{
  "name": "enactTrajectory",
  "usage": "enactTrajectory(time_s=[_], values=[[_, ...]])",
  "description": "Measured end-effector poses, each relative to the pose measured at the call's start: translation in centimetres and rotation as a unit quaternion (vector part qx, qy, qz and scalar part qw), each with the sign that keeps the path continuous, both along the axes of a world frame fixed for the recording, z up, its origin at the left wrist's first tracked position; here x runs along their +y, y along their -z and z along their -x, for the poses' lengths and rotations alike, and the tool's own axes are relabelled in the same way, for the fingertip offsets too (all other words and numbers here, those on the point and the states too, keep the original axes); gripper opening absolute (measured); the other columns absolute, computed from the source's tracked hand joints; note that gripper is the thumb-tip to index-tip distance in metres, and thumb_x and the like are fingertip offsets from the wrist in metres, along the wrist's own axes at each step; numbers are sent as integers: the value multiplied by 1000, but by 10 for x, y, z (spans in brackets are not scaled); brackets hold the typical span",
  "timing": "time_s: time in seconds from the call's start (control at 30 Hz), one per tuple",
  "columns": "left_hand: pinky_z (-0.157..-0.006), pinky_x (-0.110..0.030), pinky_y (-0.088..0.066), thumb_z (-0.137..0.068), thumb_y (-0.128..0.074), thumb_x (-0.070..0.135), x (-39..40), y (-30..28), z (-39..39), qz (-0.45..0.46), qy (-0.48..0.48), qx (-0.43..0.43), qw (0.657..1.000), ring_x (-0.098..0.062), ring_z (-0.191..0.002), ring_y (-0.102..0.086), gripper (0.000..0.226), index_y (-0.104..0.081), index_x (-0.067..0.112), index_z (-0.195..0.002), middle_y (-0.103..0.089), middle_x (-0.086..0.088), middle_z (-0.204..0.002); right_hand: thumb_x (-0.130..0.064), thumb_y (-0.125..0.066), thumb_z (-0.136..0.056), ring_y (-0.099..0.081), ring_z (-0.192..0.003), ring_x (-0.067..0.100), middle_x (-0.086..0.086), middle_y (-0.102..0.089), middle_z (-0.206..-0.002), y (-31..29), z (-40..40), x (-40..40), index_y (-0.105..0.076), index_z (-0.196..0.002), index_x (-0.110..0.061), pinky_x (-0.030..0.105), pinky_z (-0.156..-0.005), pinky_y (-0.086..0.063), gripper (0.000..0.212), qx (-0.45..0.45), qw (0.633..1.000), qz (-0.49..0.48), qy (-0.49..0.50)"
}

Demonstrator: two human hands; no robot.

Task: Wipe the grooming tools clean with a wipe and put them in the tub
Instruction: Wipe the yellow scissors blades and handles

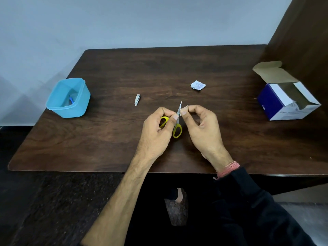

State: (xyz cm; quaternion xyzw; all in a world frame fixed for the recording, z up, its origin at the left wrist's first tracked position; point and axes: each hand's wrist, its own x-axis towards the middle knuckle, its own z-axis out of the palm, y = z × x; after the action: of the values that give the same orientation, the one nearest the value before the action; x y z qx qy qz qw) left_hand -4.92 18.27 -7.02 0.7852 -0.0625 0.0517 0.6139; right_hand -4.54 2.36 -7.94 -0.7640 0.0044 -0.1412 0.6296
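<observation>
While above the surface (106, 139) centre: scissors (177, 128) grasped in left grip (156, 132), blades pinched through wipe (181, 110) by right grip (202, 128). Clipper (137, 99) lying between scissors and tub (68, 97).

Both forearms reach in from the near edge and meet at mid-scene. The left hand (156, 132) is curled, thumb and forefinger pinched together. The right hand (202, 128) (sleeve dark, pink thread at the wrist) pinches too, its other fingers loosely bent.
</observation>
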Motion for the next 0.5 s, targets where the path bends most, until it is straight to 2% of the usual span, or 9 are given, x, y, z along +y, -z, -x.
enactTrajectory(time_s=[0.07, 0.13, 0.23, 0.33, 0.43, 0.5], values=[[-70, -33, -49, -109, -71, 21, -2, -2, 0, 0, 4, -4, 1000, -8, -74, -59, 13, -75, 18, -98, -76, -4, -84, -25, -73, -106, -78, -98, 16, -7, -82, -104, 0, 0, 1, -80, -104, -18, 44, -94, -63, 9, -14, 999, -16, 25], [-69, -34, -49, -109, -71, 21, -1, -2, -1, -1, -1, -6, 1000, -8, -73, -59, 13, -74, 18, -97, -76, -5, -84, -24, -73, -106, -78, -100, 12, -7, -82, -104, 1, 0, 0, -80, -104, -18, 39, -95, -62, 9, -15, 1000, -8, 12], [-68, -32, -47, -110, -70, 20, -1, -1, -1, 4, 2, -4, 1000, -8, -71, -57, 14, -74, 19, -96, -74, -5, -80, -23, -75, -105, -79, -94, 13, -6, -82, -103, 2, -2, -2, -80, -104, -17, 35, -87, -62, 8, 1, 999, -20, -25], [-68, -29, -46, -109, -70, 20, -2, -2, 0, -2, 14, 2, 1000, -6, -71, -55, 15, -72, 21, -94, -70, 7, -76, -16, -74, -106, -70, -74, -1, -11, -78, -89, 2, -3, -4, -79, -103, -11, 15, -73, -53, 8, -8, 995, -97, 6], [-69, -29, -46, -108, -71, 20, -1, -2, -1, -2, 10, 2, 1000, -5, -72, -55, 14, -73, 20, -94, -70, 10, -77, -15, -74, -106, -73, -83, 1, -7, -80, -95, 1, -3, -5, -80, -103, -13, 21, -81, -56, 7, -10, 996, -81, -29], [-69, -29, -46, -108, -71, 20, 0, -2, -1, 4, 13, 3, 1000, -6, -73, -56, 14, -73, 20, -95, -71, 8, -77, -13, -74, -105, -68, -68, -3, -8, -78, -90, 1, -2, -5, -80, -102, -11, 10, -68, -50, 6, 1, 994, -96, -48]])
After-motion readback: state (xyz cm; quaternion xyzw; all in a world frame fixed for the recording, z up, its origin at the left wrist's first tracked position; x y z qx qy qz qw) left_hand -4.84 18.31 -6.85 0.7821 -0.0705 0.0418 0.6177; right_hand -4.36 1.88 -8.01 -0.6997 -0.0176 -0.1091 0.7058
